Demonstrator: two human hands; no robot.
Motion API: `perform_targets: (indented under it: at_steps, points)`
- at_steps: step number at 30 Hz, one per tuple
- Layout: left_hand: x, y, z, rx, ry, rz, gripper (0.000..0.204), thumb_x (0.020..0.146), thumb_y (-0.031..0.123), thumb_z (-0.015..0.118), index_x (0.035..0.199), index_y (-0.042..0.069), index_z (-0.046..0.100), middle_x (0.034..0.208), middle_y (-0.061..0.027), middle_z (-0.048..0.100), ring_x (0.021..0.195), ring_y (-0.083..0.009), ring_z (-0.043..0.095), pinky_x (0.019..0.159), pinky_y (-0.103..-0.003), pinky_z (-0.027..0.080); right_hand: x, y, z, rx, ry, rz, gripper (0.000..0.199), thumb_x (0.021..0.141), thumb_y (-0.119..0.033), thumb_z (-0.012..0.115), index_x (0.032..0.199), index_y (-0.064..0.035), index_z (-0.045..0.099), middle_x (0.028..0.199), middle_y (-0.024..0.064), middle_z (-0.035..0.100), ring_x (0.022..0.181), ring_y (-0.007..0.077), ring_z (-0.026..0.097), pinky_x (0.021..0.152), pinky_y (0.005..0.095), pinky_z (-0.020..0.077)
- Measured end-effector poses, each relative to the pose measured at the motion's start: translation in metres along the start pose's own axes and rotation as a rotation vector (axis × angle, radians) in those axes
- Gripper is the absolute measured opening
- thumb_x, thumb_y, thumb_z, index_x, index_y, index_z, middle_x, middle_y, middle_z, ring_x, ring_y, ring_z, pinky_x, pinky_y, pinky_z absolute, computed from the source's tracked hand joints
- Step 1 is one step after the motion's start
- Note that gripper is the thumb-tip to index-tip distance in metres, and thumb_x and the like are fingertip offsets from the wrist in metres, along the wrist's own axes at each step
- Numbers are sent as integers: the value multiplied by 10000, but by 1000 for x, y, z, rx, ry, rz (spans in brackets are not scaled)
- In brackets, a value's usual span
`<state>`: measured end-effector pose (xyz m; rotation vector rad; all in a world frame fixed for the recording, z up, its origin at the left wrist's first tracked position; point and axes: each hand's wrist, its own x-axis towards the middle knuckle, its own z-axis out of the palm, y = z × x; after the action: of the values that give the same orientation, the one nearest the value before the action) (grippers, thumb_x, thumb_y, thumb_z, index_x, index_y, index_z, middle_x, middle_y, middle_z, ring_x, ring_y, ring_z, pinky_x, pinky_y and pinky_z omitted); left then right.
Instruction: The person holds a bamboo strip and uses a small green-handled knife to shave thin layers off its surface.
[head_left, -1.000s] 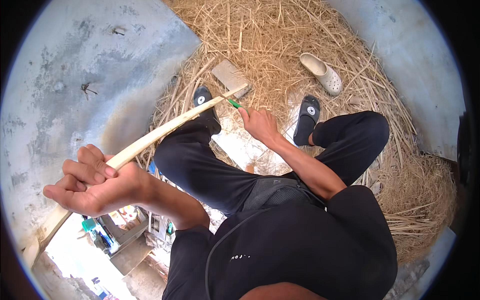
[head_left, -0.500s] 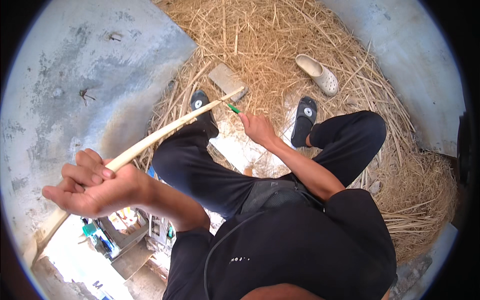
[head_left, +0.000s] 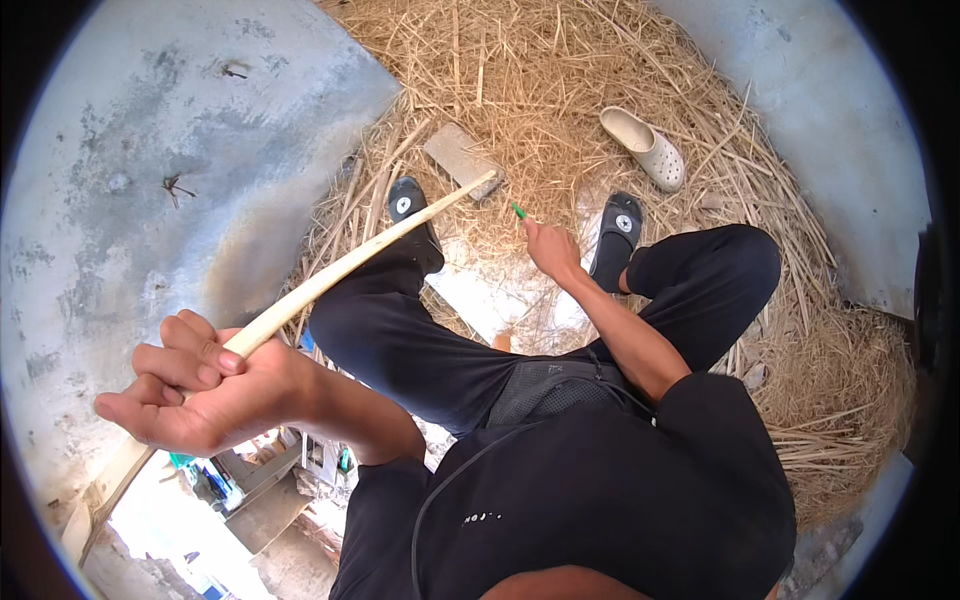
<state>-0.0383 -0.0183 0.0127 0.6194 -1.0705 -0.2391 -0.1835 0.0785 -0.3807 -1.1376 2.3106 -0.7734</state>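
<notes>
Left hand [head_left: 205,385] clenched on a pale wooden handle [head_left: 350,265] running to the flat block [head_left: 458,155] in the straw [head_left: 560,90]; right hand [head_left: 550,245] pinches a green marker [head_left: 518,210] beside that block. A slipped swing could hit the black shoe [head_left: 410,205] nearby.

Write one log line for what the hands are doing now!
left hand: grips pale stick | right hand: holds green pen | ground: straw, white clog

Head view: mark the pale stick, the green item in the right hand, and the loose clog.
Pale stick [head_left: 360,255], head view, middle of the shaft.
Green item [head_left: 518,210], head view, the tip showing above the right hand's fingers.
Loose clog [head_left: 645,147], head view, its upper.
</notes>
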Motion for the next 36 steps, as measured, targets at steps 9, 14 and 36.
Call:
perform_targets:
  at_steps: [9, 14, 36]
  points:
    - [6, -3, 1, -7, 10, -94, 526, 906, 379, 407, 487, 209, 139, 405, 43, 159, 349, -55, 136, 379, -193, 92, -7, -76, -41, 277, -39, -325, 365, 935, -256, 352, 815, 0, 583, 493, 135, 451, 483, 272, 503, 439, 383, 390]
    - [9, -3, -2, -66, -1, -67, 515, 883, 483, 413, 510, 161, 265, 430, 35, 195, 350, -63, 162, 376, -194, 113, 14, 3, -3, -40, -261, 157, 417, 938, -321, 294, 910, 3, 555, 594, 179, 539, 619, 319, 571, 585, 461, 437]
    - [-2, -1, -31, -281, -212, -176, 405, 887, 527, 367, 743, 149, 386, 537, 31, 228, 356, -62, 139, 352, -203, 110, -33, -132, -87, 268, -88, -248, 354, 919, -284, 410, 724, -7, 516, 471, 187, 492, 445, 369, 517, 447, 439, 408]
